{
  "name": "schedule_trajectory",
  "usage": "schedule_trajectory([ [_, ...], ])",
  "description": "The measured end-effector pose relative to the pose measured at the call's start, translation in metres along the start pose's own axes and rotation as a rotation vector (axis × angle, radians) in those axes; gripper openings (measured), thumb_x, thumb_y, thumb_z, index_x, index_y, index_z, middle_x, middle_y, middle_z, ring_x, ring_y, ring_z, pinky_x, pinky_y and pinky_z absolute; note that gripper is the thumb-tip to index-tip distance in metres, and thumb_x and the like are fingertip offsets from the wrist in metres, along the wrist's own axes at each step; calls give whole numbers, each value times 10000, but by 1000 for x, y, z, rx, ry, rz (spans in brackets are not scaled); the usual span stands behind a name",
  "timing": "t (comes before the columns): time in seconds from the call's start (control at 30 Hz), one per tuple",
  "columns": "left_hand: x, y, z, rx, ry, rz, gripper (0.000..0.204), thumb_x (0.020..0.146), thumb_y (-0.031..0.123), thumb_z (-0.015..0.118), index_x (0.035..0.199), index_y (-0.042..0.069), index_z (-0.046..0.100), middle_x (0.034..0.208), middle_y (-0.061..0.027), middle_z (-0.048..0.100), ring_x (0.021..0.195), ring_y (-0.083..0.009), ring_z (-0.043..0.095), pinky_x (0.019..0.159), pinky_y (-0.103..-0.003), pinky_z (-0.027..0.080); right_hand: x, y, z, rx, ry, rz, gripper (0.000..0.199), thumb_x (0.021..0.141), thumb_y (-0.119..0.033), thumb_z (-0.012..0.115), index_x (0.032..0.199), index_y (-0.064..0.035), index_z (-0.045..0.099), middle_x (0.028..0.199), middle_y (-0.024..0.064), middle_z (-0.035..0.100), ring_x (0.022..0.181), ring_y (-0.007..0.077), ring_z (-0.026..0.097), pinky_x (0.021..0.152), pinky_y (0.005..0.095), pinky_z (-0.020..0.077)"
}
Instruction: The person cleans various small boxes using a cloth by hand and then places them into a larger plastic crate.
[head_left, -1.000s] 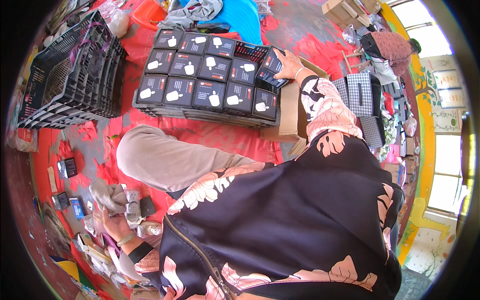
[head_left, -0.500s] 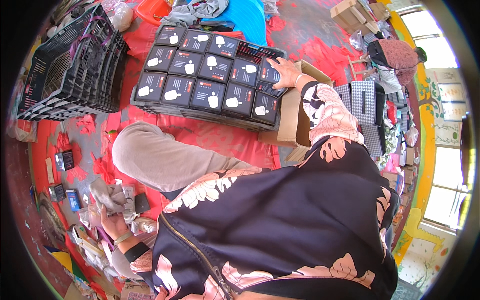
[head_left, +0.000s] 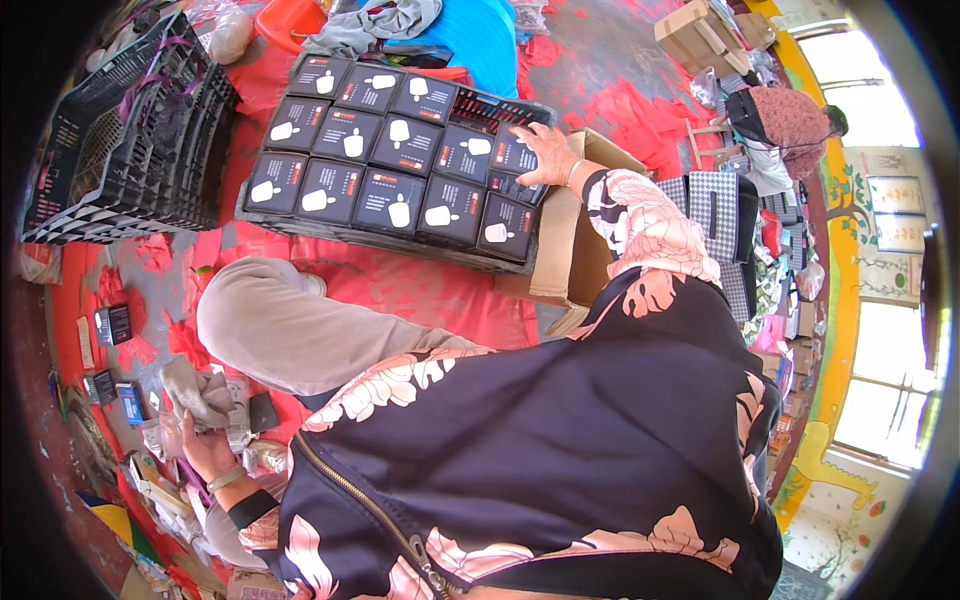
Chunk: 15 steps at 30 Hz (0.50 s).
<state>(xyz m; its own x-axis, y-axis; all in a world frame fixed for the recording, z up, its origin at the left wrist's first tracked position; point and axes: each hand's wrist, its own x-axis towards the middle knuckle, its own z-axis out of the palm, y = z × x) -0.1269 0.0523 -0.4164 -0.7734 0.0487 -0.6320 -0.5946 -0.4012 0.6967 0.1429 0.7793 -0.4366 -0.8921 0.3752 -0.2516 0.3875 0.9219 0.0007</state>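
Note:
My right hand [head_left: 550,158] grips a small black box [head_left: 513,150] at the right end of a crate, fingers on its far edge and thumb on its near side. Rows of matching black boxes [head_left: 402,140], each printed with a white shape, fill most of the black plastic crate [head_left: 375,241]. A gap shows at the crate's far right corner. Low at the left, my left hand [head_left: 208,453] is beside a crumpled grey cloth [head_left: 200,393] and clear plastic. Its visible fingers are stretched out, and I see nothing held in them.
An open cardboard box [head_left: 560,255] stands against the crate's right end. Stacked black crates [head_left: 130,140] are at the far left. My bent knee [head_left: 245,310] is in front of the crate. Torn red sheeting [head_left: 430,285] covers the floor. Another person [head_left: 785,125] bends at the far right.
The whole view has shifted slightly, so the crate appears further left. My right hand stays on the same box, and my left hand remains beside the grey cloth.

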Motion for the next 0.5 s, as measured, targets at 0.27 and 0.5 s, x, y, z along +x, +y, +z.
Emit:
schedule_trajectory([
  [0.27, 5, -1, 8, -4, -65, 16, 329, 867, 178, 585, 1146, 8, 546, 1116, -119, 597, 1012, -247, 567, 866, -406, 443, 20, -57, -66, -246, -465, 48, 1175, 544, -551, 771, 1470, -283, 98, 1407, 243, 288, 1333, 415, 230, 1031, 597, 199],
  [0.5, -8, 3, 12, 3, -37, 28, 315, 877, 148, 560, 1180, 64, 532, 1118, -109, 609, 999, -253, 581, 844, -401, 471, 26, -74, -42, -317, -474, 169, 1160, 549, -442, 812, 1468, -276, 123, 1422, 251, 249, 1305, 437, 263, 996, 619, 251],
])
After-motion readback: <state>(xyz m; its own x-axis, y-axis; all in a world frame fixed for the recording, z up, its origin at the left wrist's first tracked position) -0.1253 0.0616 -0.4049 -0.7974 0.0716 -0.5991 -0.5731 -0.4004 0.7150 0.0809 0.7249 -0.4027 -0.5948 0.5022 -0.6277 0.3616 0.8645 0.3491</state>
